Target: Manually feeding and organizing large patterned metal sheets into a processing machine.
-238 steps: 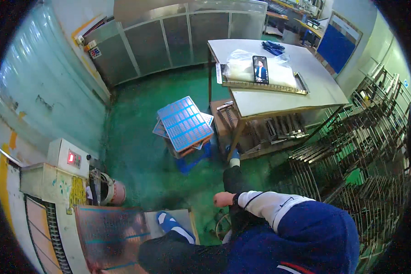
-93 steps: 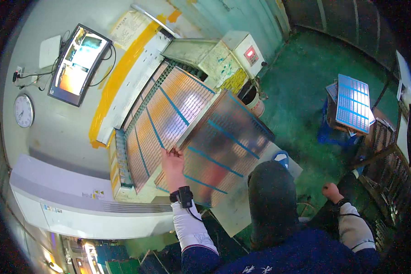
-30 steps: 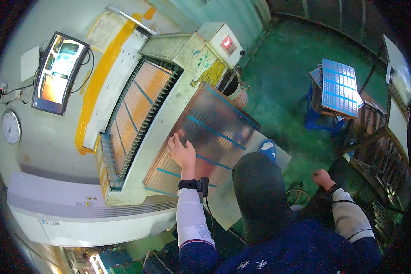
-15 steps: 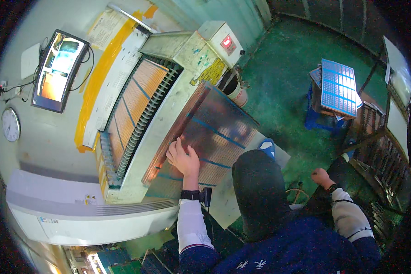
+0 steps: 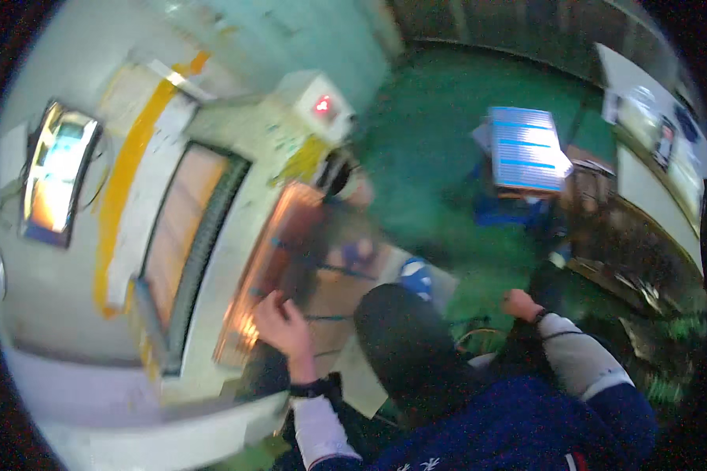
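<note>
My left hand point(image 5: 284, 326) is at the near end of the stack of thin copper-coloured panels point(image 5: 263, 263), fingers loosely curved and apart, the tips at the stack's edge. Motion blur hides whether they touch it. Dark blue bands cross a panel beside the hand. My right hand point(image 5: 518, 303) is closed in a fist near my dark-clad leg, well apart from the panels, and nothing shows in it.
Left of the stack stands a machine with a roller opening point(image 5: 187, 228) and a control box point(image 5: 320, 106) with a red display. A blue-striped panel pile point(image 5: 525, 149) rests on a blue stool. Farther right is a rack point(image 5: 605, 228); a screen point(image 5: 59, 173) hangs at left.
The whole view has swung, so the machine and striped pile sit farther left. More of the stack's copper-coloured surface shows beside my left hand. My right fist keeps its shape.
</note>
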### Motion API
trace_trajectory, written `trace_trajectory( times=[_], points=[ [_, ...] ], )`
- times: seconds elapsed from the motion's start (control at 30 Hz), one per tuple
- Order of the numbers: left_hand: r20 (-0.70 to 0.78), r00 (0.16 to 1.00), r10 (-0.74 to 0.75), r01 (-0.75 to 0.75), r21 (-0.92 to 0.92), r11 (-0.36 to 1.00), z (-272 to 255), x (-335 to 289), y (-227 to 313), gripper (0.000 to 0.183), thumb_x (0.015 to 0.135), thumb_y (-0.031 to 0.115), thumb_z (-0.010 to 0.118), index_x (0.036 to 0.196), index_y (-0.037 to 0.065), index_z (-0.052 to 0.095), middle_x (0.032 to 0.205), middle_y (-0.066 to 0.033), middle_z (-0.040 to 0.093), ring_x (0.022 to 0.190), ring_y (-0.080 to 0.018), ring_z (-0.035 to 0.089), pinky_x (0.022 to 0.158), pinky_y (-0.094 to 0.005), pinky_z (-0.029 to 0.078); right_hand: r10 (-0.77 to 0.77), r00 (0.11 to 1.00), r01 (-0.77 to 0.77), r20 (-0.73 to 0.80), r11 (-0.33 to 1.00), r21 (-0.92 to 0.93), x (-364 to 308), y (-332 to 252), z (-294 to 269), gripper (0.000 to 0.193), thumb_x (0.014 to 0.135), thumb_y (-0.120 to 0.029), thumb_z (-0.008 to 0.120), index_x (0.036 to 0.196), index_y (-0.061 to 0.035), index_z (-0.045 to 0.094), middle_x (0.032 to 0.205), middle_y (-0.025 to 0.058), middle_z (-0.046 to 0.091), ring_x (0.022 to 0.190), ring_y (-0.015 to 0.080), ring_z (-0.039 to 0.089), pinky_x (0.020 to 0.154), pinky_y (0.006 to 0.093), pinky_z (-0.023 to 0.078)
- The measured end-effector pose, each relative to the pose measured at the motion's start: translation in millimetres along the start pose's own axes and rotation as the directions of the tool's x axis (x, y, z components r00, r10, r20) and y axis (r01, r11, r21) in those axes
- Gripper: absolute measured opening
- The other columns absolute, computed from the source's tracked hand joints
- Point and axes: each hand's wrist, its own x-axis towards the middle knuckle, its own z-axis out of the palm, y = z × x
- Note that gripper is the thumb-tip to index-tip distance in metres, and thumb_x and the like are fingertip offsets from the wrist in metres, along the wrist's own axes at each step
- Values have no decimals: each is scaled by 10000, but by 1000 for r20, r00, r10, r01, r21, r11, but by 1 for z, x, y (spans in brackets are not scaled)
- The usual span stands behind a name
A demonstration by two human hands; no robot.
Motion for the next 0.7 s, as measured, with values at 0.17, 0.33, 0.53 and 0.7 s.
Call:
trace_trajectory(
  times=[0.17,0.33,0.53,0.7],
  points=[
    [80,996,-26,16,115,993,5,-19,-26,364,833,210,565,1162,54,581,1120,-202,539,1041,-367,495,917,-486,384,115,964,-73,239,982,-176,10,-4,3,285,747,-272,554,801,-14,662,774,209,635,712,372,618,643,472,489],
    [15,1000,-7,5,110,994,-8,-11,4,384,892,361,526,1139,79,609,1136,-192,524,1013,-358,487,864,-509,384,11,994,-4,104,998,-66,8,5,5,247,714,-228,544,758,-3,637,791,223,625,726,379,604,643,486,474],
    [-113,983,147,-132,127,983,-17,-15,13,294,905,328,519,1103,158,653,1000,-155,553,902,-347,514,780,-514,402,-174,985,171,-6,963,207,69,-69,-24,317,785,-315,547,868,-22,634,734,185,633,642,327,615,603,450,477],
    [-88,978,189,-178,117,977,-31,-31,25,290,895,317,557,1104,143,658,945,-143,565,869,-337,517,765,-485,410,-492,825,565,-278,718,406,116,-251,-92,535,760,-225,614,1243,-23,503,1162,195,570,1026,325,575,914,391,449]
  ],
)
